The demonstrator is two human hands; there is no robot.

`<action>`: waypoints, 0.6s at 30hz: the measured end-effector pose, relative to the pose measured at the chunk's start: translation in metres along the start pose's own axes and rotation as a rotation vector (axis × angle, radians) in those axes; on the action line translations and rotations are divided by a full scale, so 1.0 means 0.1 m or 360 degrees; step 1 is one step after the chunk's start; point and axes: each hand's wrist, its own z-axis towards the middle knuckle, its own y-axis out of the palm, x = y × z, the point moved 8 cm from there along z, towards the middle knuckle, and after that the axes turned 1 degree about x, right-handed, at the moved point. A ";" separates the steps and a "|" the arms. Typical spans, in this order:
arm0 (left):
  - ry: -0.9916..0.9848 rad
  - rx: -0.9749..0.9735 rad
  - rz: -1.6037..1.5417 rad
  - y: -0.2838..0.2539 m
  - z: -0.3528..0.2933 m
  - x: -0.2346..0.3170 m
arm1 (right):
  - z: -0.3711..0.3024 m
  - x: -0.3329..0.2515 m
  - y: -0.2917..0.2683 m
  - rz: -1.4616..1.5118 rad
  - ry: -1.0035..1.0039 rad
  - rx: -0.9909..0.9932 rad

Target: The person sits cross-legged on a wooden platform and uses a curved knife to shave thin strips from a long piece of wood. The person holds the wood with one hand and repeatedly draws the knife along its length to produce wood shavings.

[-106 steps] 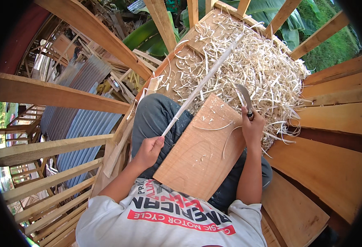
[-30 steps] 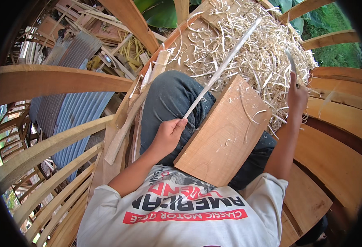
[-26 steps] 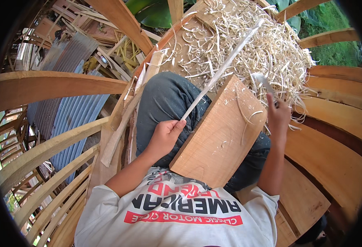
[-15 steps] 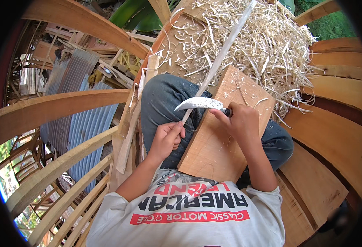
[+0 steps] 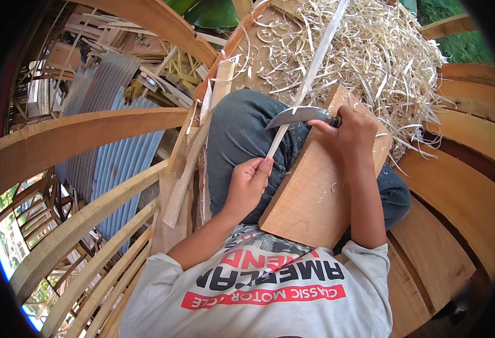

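My left hand (image 5: pixel 251 185) is closed around the near end of a long, thin wooden strip (image 5: pixel 310 78), which slants away to the far right over my leg. My right hand (image 5: pixel 355 130) grips the dark handle of a curved knife (image 5: pixel 296 116). Its blade lies across the strip, some way beyond my left fingers, with a pale bit of shaving at the blade. Under my right forearm a thick wooden board (image 5: pixel 309 200) rests across my lap, with a few small shavings on it.
A big heap of curled wood shavings (image 5: pixel 366 67) spreads beyond my legs. Curved wooden ribs (image 5: pixel 90 127) rise on the left, and wide planks (image 5: pixel 456 174) form the right side. Corrugated metal sheets (image 5: pixel 125 163) and scrap wood lie outside on the left.
The knife has slid farther out along the strip, away from my left hand, and its blade has tilted. My right hand moved forward with it. The whole view has shifted slightly.
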 end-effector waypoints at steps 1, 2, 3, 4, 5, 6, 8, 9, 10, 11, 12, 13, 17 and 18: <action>-0.0004 0.0002 -0.0017 -0.03 0.00 -0.01 | 0.06 -0.01 0.03 -0.0016 -0.0014 -0.0054; -0.0028 0.0005 -0.0033 -0.04 0.01 -0.02 | 0.11 0.03 0.07 -0.0037 -0.0023 -0.0104; 0.0114 0.0019 0.0117 -0.02 -0.02 0.02 | 0.15 0.42 0.20 -0.0019 0.0419 0.0127; 0.0251 0.0047 0.0260 0.01 -0.07 0.03 | 0.37 0.96 0.10 0.0129 0.0856 -0.0001; 0.0373 -0.0005 0.0416 0.09 -0.10 0.06 | 0.44 1.58 -0.13 0.0186 0.1354 -0.0090; 0.0172 -0.0038 0.0135 0.06 -0.07 -0.03 | 0.41 2.12 -0.16 0.0364 0.1432 0.0114; -0.0023 -0.0039 -0.0020 -0.03 -0.01 -0.10 | 0.61 2.16 -0.38 -0.0028 0.1280 -0.0004; -0.0063 -0.0037 -0.0040 -0.02 -0.01 -0.09 | 0.56 2.16 -0.46 -0.0119 0.1243 -0.0017; -0.0065 -0.0009 -0.0093 -0.03 -0.02 -0.09 | 0.56 1.93 -0.38 0.0014 0.1097 -0.0077; -0.0084 -0.0021 -0.0157 -0.03 -0.02 -0.10 | 0.46 1.65 -0.37 0.0105 0.0973 -0.0135; -0.0117 -0.0059 -0.0220 0.02 -0.01 -0.12 | 0.26 1.44 -0.34 0.0026 0.0821 -0.0179; -0.0071 -0.0059 -0.0201 0.05 -0.01 -0.10 | 0.06 1.19 -0.28 -0.0028 0.0668 -0.0233; 0.0044 -0.0032 -0.0045 0.04 -0.02 -0.04 | -0.50 0.11 -0.19 0.0229 0.0314 -0.0535; 0.0076 -0.0004 -0.0001 0.05 -0.03 -0.03 | -0.54 0.00 -0.14 0.0234 0.0253 -0.0488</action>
